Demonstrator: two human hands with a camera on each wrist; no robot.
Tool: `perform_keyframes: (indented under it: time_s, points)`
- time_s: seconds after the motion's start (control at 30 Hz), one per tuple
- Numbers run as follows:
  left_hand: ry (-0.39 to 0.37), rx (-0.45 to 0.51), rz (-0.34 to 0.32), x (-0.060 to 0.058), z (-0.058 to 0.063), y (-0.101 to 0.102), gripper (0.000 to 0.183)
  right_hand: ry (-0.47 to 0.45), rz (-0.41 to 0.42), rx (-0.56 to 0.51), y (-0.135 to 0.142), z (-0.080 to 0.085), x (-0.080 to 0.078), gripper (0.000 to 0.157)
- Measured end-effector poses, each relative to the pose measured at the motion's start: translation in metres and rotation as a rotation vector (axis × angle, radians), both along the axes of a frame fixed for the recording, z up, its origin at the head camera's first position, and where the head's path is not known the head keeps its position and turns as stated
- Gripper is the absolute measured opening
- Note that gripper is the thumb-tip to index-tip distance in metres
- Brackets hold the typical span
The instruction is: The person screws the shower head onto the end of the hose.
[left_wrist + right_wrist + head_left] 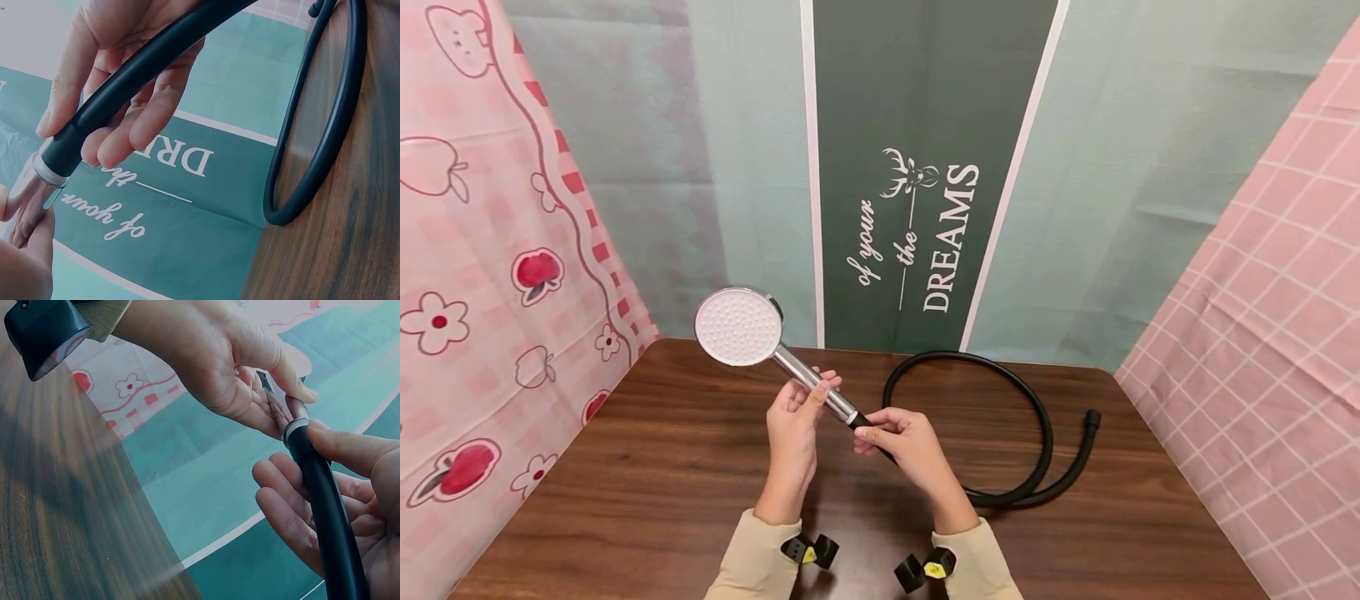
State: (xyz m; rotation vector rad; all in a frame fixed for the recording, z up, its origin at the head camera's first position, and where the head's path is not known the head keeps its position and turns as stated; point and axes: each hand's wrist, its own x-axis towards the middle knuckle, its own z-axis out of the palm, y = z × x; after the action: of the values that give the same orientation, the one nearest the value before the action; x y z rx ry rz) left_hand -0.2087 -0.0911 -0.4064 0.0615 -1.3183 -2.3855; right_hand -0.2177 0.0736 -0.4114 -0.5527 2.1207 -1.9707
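Observation:
A chrome shower head (739,327) with a round white spray face is held above the table, tilted, its face up at the left. My left hand (795,417) grips its silver handle (805,371). At the handle's lower end, my right hand (904,440) pinches the end of a black shower hose (1043,417) between thumb and fingers. In the left wrist view the hose end (62,147) meets the handle at a pale ring (49,172). The right wrist view shows the same joint, with the black hose (325,512) running down across the right palm.
Behind the hands the hose loops over the brown wooden table (647,467), its other end (1092,419) lying at the right. A green cloth backdrop (887,100) with white lettering hangs at the back; pink patterned cloths stand at both sides.

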Motion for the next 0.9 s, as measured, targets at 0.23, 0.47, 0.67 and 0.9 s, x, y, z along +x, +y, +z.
perform_keyframes:
  time_s: [0.23, 0.47, 0.67, 0.9]
  points:
    - [0.016, -0.005, 0.002, -0.0006, 0.0013, -0.0005, 0.02, 0.026, -0.002, 0.016, -0.0004, 0.0014, -0.0004, 0.027]
    - [0.015, -0.003, -0.001, 0.0007, 0.0023, -0.001, 0.02, 0.022, 0.004, 0.012, -0.0008, 0.0009, -0.0004, 0.027]
    - [0.018, -0.008, -0.002, 0.0007, 0.0035, -0.0004, 0.023, 0.027, 0.002, 0.008, -0.0007, 0.0016, -0.0009, 0.028]
    - [0.014, -0.014, 0.004, 0.0007, 0.0018, -0.0004, 0.023, 0.019, 0.003, 0.013, -0.0006, 0.0014, 0.0, 0.028]
